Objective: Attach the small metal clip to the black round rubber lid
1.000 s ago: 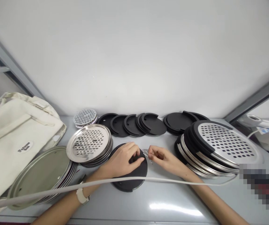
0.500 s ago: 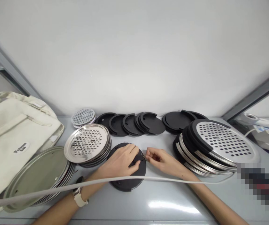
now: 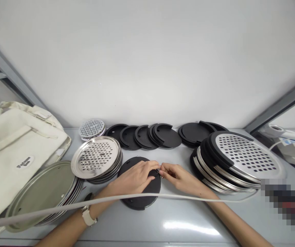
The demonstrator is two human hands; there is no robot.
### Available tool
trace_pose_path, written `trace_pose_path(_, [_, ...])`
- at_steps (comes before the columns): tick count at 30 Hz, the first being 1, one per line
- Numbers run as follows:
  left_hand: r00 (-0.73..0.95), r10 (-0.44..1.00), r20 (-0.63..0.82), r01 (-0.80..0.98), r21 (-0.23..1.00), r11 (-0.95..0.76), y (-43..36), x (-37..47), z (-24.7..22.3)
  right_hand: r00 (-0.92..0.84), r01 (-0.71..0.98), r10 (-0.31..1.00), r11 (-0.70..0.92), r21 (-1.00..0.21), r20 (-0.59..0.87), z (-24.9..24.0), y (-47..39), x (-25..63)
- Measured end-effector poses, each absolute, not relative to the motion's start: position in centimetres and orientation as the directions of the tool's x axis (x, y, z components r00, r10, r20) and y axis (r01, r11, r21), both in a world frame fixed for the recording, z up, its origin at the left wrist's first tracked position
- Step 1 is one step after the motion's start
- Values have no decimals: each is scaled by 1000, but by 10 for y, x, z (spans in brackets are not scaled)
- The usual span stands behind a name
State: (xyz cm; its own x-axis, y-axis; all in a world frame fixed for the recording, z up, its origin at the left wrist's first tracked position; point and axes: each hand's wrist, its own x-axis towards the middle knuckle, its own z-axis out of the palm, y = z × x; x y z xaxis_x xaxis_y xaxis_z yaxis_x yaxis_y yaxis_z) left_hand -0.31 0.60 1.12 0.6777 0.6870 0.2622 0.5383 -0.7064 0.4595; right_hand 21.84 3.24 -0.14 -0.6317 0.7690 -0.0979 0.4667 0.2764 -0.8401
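A round black disc point(image 3: 149, 197) lies on the grey table in front of me. My left hand point(image 3: 136, 176) rests across the disc, its fingers stretched toward the right edge and its thumb apart from them. At that edge my right hand point(image 3: 174, 175) pinches with thumb and forefinger. A small thin metal wire piece point(image 3: 158, 171) shows at the pinch, mostly covered by the fingers. The fingertips of both hands meet there. Whether the wire piece is fixed to the disc I cannot tell.
Perforated metal grater discs point(image 3: 96, 157) and green round trays point(image 3: 42, 192) are stacked left. More black discs point(image 3: 168, 135) line the wall. A tall stack of grater plates and black rings point(image 3: 247, 154) stands right. A pale cable point(image 3: 180, 196) crosses above my forearms. A cream bag point(image 3: 8, 147) lies far left.
My left fingers have stretched farther right, up to my right fingertips and over the wire piece. My right hand has barely shifted, and the black disc stays in place.
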Motion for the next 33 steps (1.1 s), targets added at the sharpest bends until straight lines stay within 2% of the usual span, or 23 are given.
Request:
trace_pose_path(5, [674, 697, 243, 543, 478, -691, 7, -4, 8, -624, 484, 773, 266, -834, -115, -2, 33, 218])
trace_pose_path(11, [700, 684, 207, 572, 412, -709, 8, -1, 14, -677, 510, 721, 314, -801, -148, 6, 31, 222])
trace_pose_path(17, [764, 615, 195, 539, 332, -774, 9, 1, 19, -677, 508, 715, 283, -814, -174, 11, 31, 222])
trace_pose_path(21, [763, 619, 186, 550, 317, -773, 9, 0, 18, -664, 481, 716, 190, -856, -214, 11, 29, 221])
trace_pose_path(27, [760, 622, 187, 539, 354, -765, 9, 0, 18, -691, 407, 647, -21, -913, -322, 15, 29, 218])
trace_pose_path(33, [754, 620, 217, 520, 380, -765, 10, 0, 16, -700, 363, 641, -60, -930, -314, 10, 31, 219])
